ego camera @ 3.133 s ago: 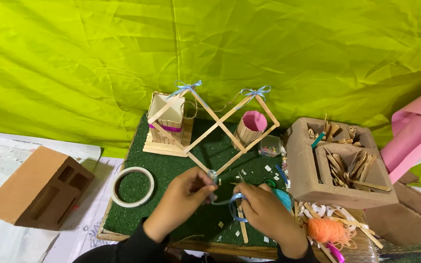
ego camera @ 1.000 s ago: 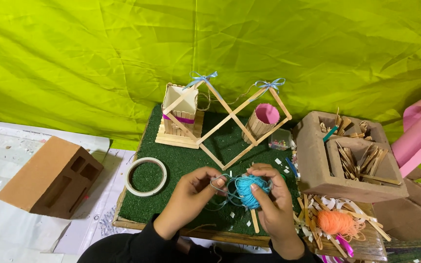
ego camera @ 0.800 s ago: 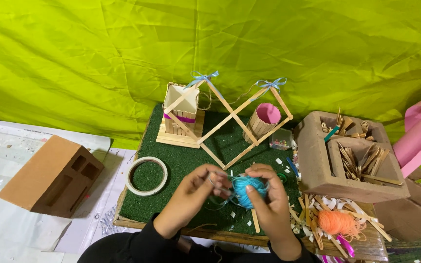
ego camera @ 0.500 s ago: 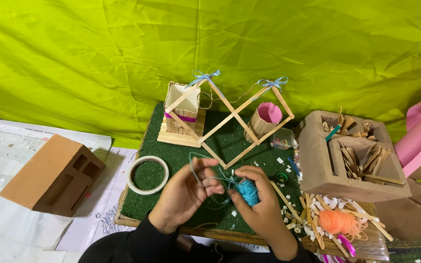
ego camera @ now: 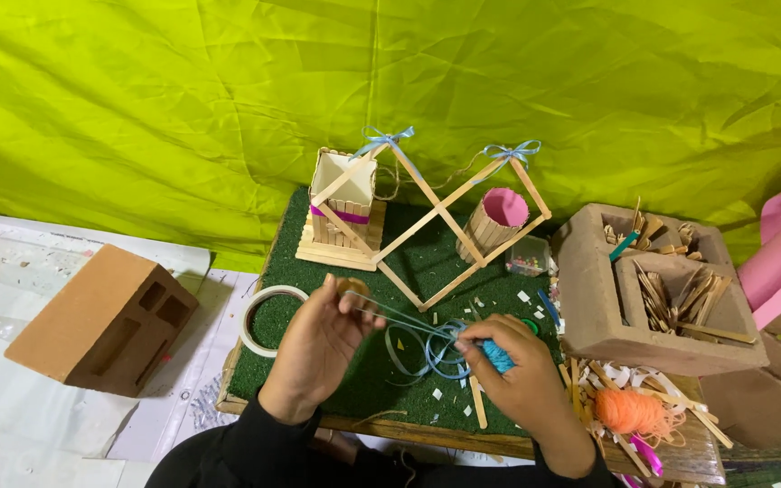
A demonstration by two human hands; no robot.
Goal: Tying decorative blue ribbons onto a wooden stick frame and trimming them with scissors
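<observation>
Left hand (ego camera: 314, 348) pinches blue ribbon (ego camera: 409, 330) stretched across to the right hand (ego camera: 522, 384), whose grip is closed around a blue spool (ego camera: 499, 357).

Two bare hands reach up from the near edge, both forearms in black sleeves. The left hand (ego camera: 316, 348) is raised with its back to the camera, fingertips pinched together at the top. The right hand (ego camera: 522, 380) sits lower and to the right, fingers curled inward into a closed grip.
</observation>
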